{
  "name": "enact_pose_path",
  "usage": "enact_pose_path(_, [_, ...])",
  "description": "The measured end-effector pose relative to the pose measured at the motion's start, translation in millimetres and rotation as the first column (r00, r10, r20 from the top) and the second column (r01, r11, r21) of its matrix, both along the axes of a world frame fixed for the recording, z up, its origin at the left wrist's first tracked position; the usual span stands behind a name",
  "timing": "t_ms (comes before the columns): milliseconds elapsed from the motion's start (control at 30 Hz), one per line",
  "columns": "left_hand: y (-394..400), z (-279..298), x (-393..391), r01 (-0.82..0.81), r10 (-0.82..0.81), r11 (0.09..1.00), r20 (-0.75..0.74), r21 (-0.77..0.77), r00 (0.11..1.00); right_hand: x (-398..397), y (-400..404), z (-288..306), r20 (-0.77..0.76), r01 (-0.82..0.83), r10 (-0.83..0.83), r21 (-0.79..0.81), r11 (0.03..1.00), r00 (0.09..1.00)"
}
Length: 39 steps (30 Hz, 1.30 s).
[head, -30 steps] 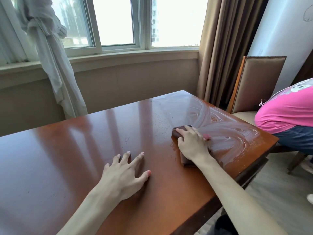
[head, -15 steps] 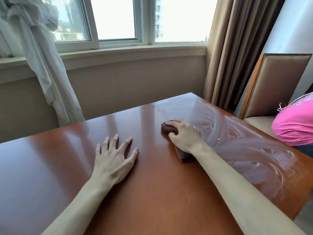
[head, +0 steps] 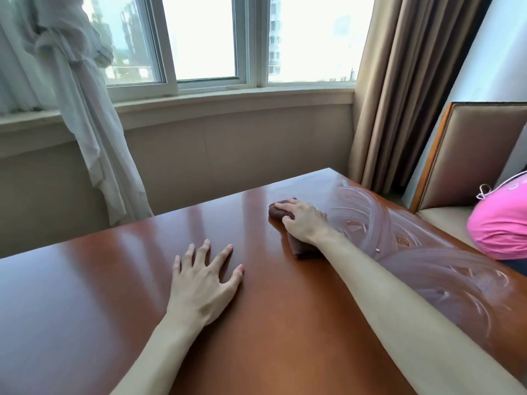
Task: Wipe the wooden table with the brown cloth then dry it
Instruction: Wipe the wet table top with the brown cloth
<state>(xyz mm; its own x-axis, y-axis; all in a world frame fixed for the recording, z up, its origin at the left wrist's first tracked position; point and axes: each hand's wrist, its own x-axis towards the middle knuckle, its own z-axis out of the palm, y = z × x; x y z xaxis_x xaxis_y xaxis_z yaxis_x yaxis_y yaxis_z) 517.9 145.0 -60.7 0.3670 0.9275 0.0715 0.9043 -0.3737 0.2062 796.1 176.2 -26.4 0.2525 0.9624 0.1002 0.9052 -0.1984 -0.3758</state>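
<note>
A person's right hand (head: 302, 222) presses a brown cloth (head: 281, 212) onto a glossy wooden bench (head: 271, 323), right of centre in the frame near the bench's far edge. The fingers curl over the bunched front of the cloth, gripping it; a darker tail of the cloth shows below the wrist, so its long axis runs roughly along the forearm, from lower right up toward the window (head: 205, 38). The left hand (head: 204, 277) lies flat at centre frame, fingers spread and holding nothing, apparently bracing the body. Pale arcs of wet streaks (head: 399, 240) fan across the right part of the bench, behind and to the right of the wiping hand; the broad stretch to the left of the cloth shines unstreaked. By that evidence the wiping is partly done, and the untouched surface lies left of the cloth, past the resting left hand, which would likely have to shift. Drying has not begun. A padded chair (head: 470, 155) and someone in pink (head: 502, 223) sit at right.
</note>
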Motion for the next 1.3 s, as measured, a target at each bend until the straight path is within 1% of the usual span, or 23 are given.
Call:
enact_pose_path(100, [-1.2, 4.9, 0.8, 0.006, -0.006, 1.0, -0.016, -0.021, 1.0, -16.0, -52.0, 5.5, 0.007, -0.044, 0.044, -0.018, 0.999, 0.999])
enact_pose_path(267, [-2.6, 11.6, -1.4, 0.021, -0.022, 0.999, -0.031, -0.047, 0.999, -56.6, -151.3, -0.8, 0.006, -0.072, 0.072, 0.042, 0.997, 0.997])
enact_pose_path(333, [-3.3, 11.6, -2.5, 0.021, -0.022, 0.999, -0.029, -0.045, 0.999, -71.1, -178.4, -6.1, -0.005, -0.086, 0.087, 0.054, 0.995, 0.996])
enact_pose_path(400, [-4.3, 9.9, -2.3, 0.02, -0.021, 0.999, -0.019, -0.035, 1.0, -76.1, -186.9, -9.0, -0.01, -0.09, 0.091, 0.063, 0.994, 0.996])
enact_pose_path(467, [-4.5, 7.9, -1.8, 0.02, -0.02, 1.0, -0.008, -0.017, 1.0, -71.1, -172.5, -6.6, -0.018, -0.087, 0.089, 0.068, 0.994, 0.996])
enact_pose_path(533, [-4.4, 5.1, -2.4, 0.024, -0.024, 1.0, 0.006, -0.007, 1.0, -61.1, -139.8, -3.0, -0.015, -0.067, 0.068, 0.081, 0.994, 0.998])
enact_pose_path(700, [-2.0, -2.7, -3.9, 0.014, -0.015, 0.999, 0.033, 0.03, 0.999, -26.5, -18.5, -3.9, -0.013, 0.022, -0.021, 0.091, 0.996, 1.0])
enact_pose_path(833, [-1.0, -8.3, -3.9, 0.0, -0.003, 0.997, 0.042, 0.075, 0.999, 1.1, 75.3, -3.7, -0.015, 0.039, -0.038, 0.056, 0.998, 0.999])
enact_pose_path(967, [1.8, -12.6, -4.8, -0.011, 0.006, 0.995, 0.055, 0.095, 0.998, 17.9, 136.6, 0.2, -0.037, 0.054, -0.053, 0.039, 0.998, 0.998])
enact_pose_path(1033, [1.7, -11.7, -4.2, -0.018, 0.013, 0.996, 0.061, 0.087, 0.998, 17.0, 141.0, -1.9, -0.024, 0.049, -0.048, 0.043, 0.998, 0.999])
enact_pose_path(1100, [0.6, -9.9, -4.3, -0.019, 0.015, 0.998, 0.055, 0.067, 0.998, 13.8, 126.3, -3.6, -0.017, 0.043, -0.042, 0.057, 0.997, 0.999])
enact_pose_path(1200, [0.3, -5.5, -4.2, -0.018, 0.016, 0.999, 0.045, 0.032, 0.999, 1.8, 78.0, -5.9, -0.021, 0.016, -0.014, 0.083, 0.996, 1.0])
enact_pose_path(1300, [1.7, -0.9, -3.4, -0.009, 0.009, 1.0, 0.023, 0.009, 1.0, -18.0, 7.4, -7.1, 0.003, -0.049, 0.048, 0.079, 0.996, 0.999])
